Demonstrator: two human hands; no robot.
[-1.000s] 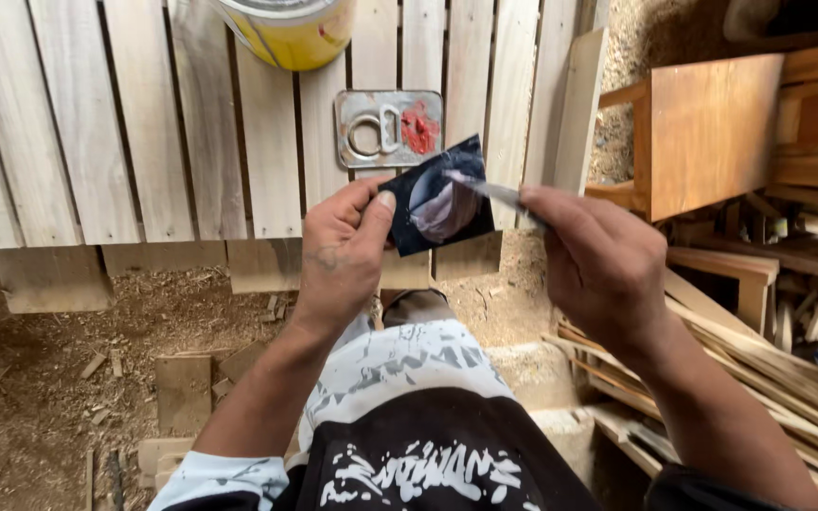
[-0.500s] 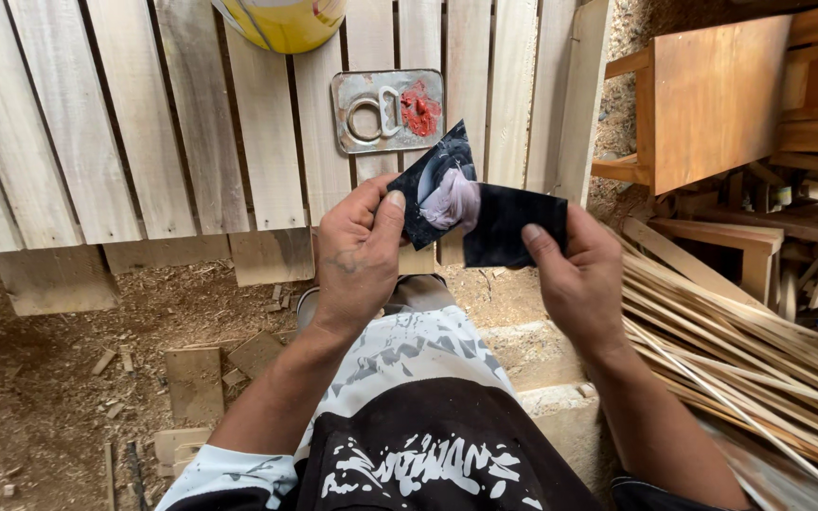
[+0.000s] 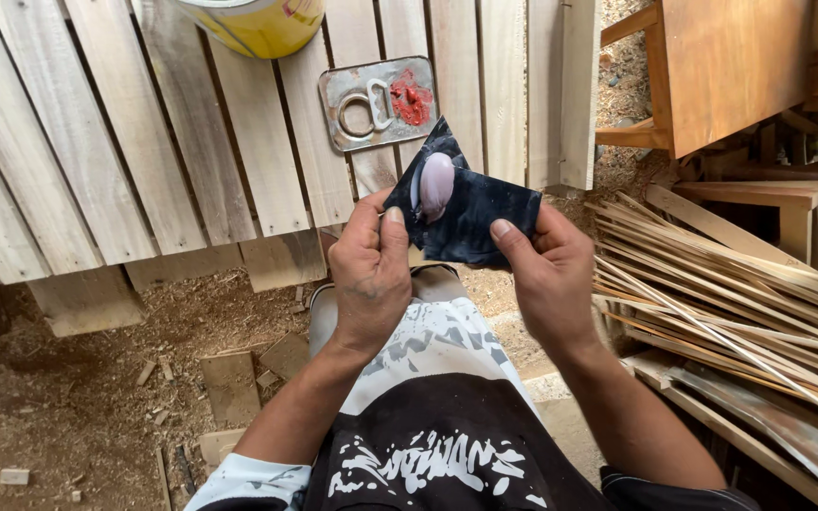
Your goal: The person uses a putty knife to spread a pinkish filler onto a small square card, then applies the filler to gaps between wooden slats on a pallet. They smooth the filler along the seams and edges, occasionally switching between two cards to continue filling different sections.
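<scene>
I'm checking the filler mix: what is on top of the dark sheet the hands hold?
A pale pinkish blob of putty sits on the dark sheet, held by the left hand and right hand. Its underside is hidden.

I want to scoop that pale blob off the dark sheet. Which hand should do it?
Probably the right hand. It pinches only the dark sheet's lower corner, while the left hand grips the edge right beside the blob and steadies it.
</scene>
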